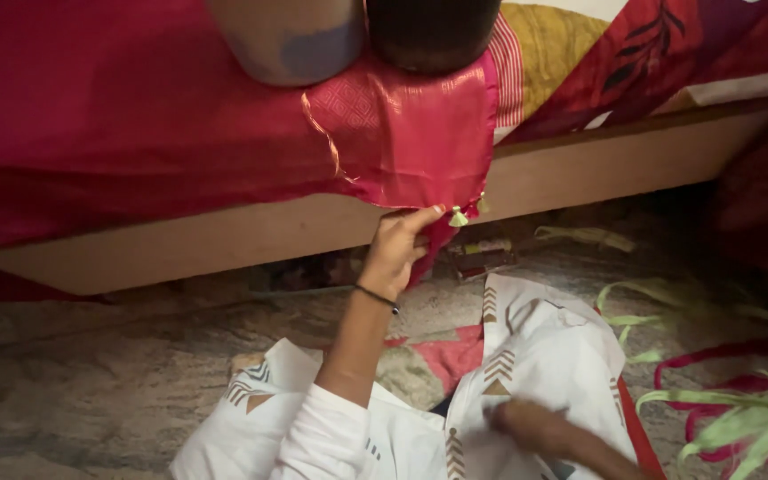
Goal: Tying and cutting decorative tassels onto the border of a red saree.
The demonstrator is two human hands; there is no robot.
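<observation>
My left hand (397, 253) reaches up to the bed's edge and pinches the lower hem of a magenta silk cloth (402, 133) with a gold woven border. A small pale green tassel (458, 218) hangs from the hem just right of my fingertips. A thin dark band circles that wrist. My right hand (526, 422) is blurred and lies low on the white printed garment (548, 351) over my lap. Whether it grips anything cannot be made out.
The cloth drapes over a bed with a wooden side rail (597, 169) and a red patterned sheet (633, 53). Two rounded objects (291, 40) (428, 31) sit on top. Green and pink ribbon strips (731, 418) lie on the floor at right. Small items (482, 258) sit under the bed.
</observation>
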